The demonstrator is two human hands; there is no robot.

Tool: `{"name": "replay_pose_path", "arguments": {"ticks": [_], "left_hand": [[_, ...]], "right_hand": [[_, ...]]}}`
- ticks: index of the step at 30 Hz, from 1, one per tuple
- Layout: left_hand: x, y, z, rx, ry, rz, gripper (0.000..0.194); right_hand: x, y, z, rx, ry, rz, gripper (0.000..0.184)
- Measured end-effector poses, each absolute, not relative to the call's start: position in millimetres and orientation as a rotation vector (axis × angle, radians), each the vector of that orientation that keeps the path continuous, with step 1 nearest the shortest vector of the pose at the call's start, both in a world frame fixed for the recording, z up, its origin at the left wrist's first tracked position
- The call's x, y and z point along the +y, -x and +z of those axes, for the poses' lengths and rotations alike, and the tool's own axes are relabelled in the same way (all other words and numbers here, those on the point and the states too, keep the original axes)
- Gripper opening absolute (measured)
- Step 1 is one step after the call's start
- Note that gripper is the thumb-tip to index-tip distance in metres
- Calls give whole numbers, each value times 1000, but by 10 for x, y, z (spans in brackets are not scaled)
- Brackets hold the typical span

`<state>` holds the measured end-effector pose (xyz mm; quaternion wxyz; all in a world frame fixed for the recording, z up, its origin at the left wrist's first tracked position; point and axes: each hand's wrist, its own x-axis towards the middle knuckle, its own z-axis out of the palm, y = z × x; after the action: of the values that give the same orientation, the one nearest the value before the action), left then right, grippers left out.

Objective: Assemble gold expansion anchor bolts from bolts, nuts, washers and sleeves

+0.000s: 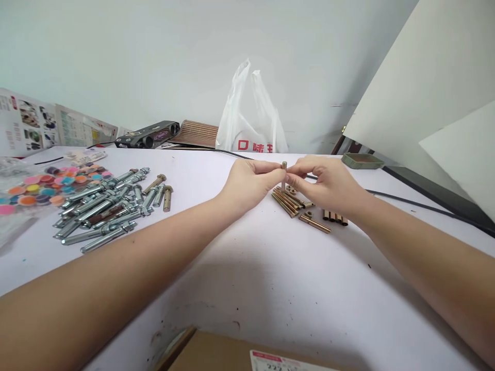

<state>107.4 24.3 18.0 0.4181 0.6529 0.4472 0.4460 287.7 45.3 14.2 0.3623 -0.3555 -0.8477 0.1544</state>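
An expansion bolt (284, 166) stands upright between my hands, its threaded tip pointing up. My left hand (247, 184) pinches it from the left with thumb and forefinger. From the right, the closed fingertips of my right hand (327, 181) meet it too; whether a small nut or washer sits between them is hidden. Just below lie several brass-coloured bolts (285, 202), with loose nuts (292, 190) behind them. A brass-coloured sleeve (315, 224) lies in front, and several more sleeves (334, 217) sit side by side under my right wrist.
A heap of silver expansion bolts (102, 206) lies on the white table (247, 288) at left, beside colourful round caps (46, 185) in clear plastic. A white plastic bag (251, 123) stands at the back. A green tray (362, 161), black cable (417, 203) and cardboard box (216, 353) surround the workspace.
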Motion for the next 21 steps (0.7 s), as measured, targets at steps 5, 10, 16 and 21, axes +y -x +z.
{"name": "replay_pose_path", "arguments": {"ticks": [5,10,16,21], "left_hand": [[288,-1046,48,1155,-1638,1171,19],[343,-972,-91,1252,-1517,1197,22],[377,-910,-145,1278,-1522,989,26],[393,-914,-165,1267,-1639,891,28]], "right_hand": [[513,-2940,220,-2323,945,377,14],[647,-3288,296,-2603,1372,513,22],[756,-3509,146,-2598,1651,796,17],[684,-3425,373,-2422,1476,681,16]]}}
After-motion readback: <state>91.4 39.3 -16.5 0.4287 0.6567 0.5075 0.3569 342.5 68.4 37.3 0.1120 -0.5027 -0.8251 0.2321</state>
